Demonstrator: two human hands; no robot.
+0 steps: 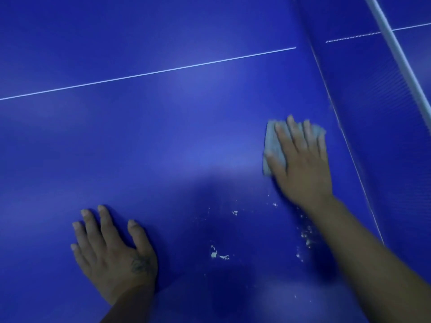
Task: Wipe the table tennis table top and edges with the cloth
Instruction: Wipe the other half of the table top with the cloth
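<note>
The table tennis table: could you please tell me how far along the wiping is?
Done: the table top beyond the left hand looks mark-free. In hand: the right hand presses the cloth flat beside the net. Left: white flecks nearer the person; the edges are out of view.

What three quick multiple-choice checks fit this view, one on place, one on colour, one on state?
1. Where is the cloth?
A. under the right hand
B. lying loose, untouched
C. in a bucket

2. What colour is the table top?
A. green
B. blue
C. black

3. How is the left hand?
A. flat on the table top, holding nothing
B. gripping the cloth
C. raised in the air

Answers:
1 A: the right hand's straight fingers press on the cloth.
2 B: the surface shows blue throughout.
3 A: the left hand lies palm down with fingers spread.
</note>
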